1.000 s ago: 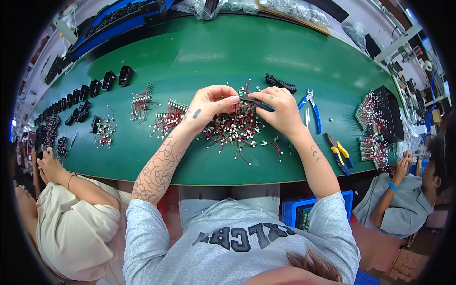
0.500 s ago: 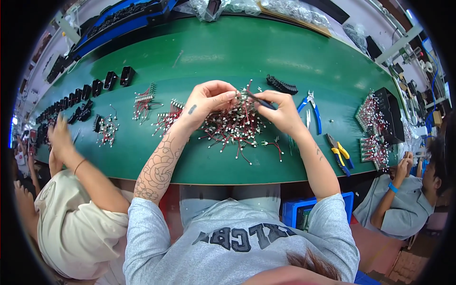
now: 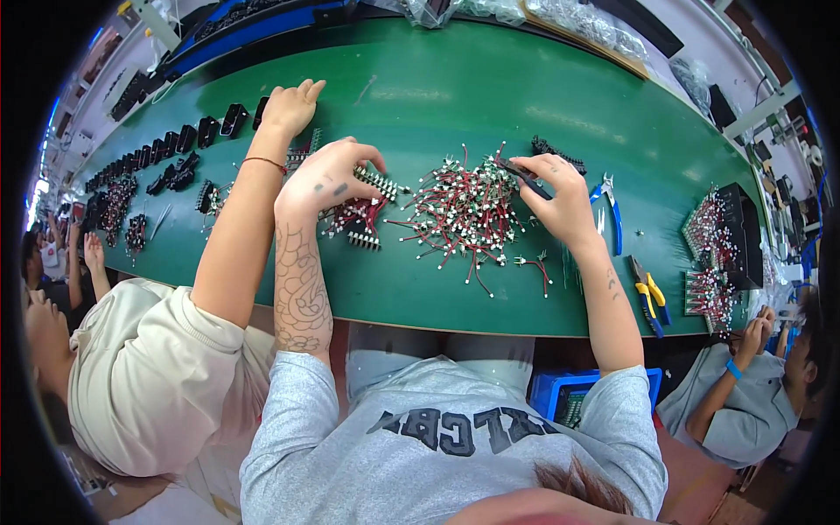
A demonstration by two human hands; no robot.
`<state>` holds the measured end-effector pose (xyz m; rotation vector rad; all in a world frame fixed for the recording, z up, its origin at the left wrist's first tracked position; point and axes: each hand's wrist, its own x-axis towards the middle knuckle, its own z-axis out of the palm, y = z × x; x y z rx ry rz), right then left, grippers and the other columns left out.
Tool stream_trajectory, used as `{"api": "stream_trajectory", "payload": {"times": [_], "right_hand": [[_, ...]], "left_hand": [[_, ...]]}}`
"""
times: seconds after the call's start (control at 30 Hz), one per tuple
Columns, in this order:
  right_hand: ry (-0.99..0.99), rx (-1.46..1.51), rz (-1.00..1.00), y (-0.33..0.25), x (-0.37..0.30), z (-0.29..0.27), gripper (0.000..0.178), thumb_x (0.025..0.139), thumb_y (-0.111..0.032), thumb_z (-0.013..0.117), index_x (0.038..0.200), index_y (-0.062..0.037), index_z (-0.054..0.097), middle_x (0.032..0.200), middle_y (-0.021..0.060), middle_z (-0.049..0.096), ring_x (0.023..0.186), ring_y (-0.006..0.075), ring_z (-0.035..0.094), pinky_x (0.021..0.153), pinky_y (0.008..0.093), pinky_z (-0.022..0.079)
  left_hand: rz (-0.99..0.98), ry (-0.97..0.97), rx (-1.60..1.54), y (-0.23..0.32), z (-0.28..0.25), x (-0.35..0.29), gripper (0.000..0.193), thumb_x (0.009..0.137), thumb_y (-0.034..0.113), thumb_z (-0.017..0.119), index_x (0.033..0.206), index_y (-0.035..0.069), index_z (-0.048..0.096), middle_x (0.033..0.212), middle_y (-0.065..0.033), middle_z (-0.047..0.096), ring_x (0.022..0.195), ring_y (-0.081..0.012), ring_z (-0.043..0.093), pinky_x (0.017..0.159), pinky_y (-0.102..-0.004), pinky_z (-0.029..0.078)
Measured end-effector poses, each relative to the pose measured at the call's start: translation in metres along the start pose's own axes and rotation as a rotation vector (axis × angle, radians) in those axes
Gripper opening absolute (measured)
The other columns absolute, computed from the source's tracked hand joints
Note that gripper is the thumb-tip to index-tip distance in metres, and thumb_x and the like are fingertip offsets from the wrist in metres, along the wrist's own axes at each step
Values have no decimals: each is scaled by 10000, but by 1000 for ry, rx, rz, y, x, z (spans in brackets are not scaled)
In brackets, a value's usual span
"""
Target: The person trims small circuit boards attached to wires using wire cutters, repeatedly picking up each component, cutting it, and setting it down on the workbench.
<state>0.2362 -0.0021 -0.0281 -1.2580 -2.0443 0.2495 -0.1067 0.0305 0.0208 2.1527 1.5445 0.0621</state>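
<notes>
My left hand (image 3: 328, 179) is at a green strip with white connectors (image 3: 374, 182), its thumb and index finger apart around the strip's upper end. Red wires (image 3: 360, 213) hang from that strip, and a shorter strip (image 3: 364, 241) lies just below. In my right hand (image 3: 560, 192) is a slim black tool that looks like tweezers (image 3: 530, 182), its tip at the upper right edge of a loose pile of red-wired white connectors (image 3: 468, 206). The hand partly hides the tool.
A co-worker's arm (image 3: 249, 206) reaches in close on my left, toward a row of black cases (image 3: 207, 131). To my right lie blue-handled pliers (image 3: 616, 214), yellow-and-blue pliers (image 3: 649, 297) and a black box (image 3: 742, 236) beside wired boards. Black parts (image 3: 560, 153) sit farther back.
My left hand has moved left from the pile to the wired strips, its fingers parting. My right hand has drawn slightly away with the tweezers. The co-worker's arm has swung forward.
</notes>
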Motion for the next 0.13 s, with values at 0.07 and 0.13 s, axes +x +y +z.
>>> {"api": "stream_trajectory", "payload": {"times": [0.07, 0.13], "right_hand": [[-4, 4, 6, 0, 0, 0, 293, 763, -101, 687, 1052, -77, 721, 980, 43, 697, 884, 214, 622, 835, 316, 470], [-11, 15, 17, -1, 0, 0, 294, 763, -102, 688, 1055, -77, 721, 988, 42, 698, 897, 212, 622, 845, 316, 469]], "left_hand": [[17, 18, 0, -4, -3, -1, 433, 728, 302, 796, 1096, 95, 701, 1160, -131, 639, 968, -258, 611, 838, -348, 485], [49, 55, 3, -8, -9, -5, 447, 732, 297, 795, 1132, 122, 696, 1193, -142, 626, 1037, -263, 603, 883, -346, 478]]}}
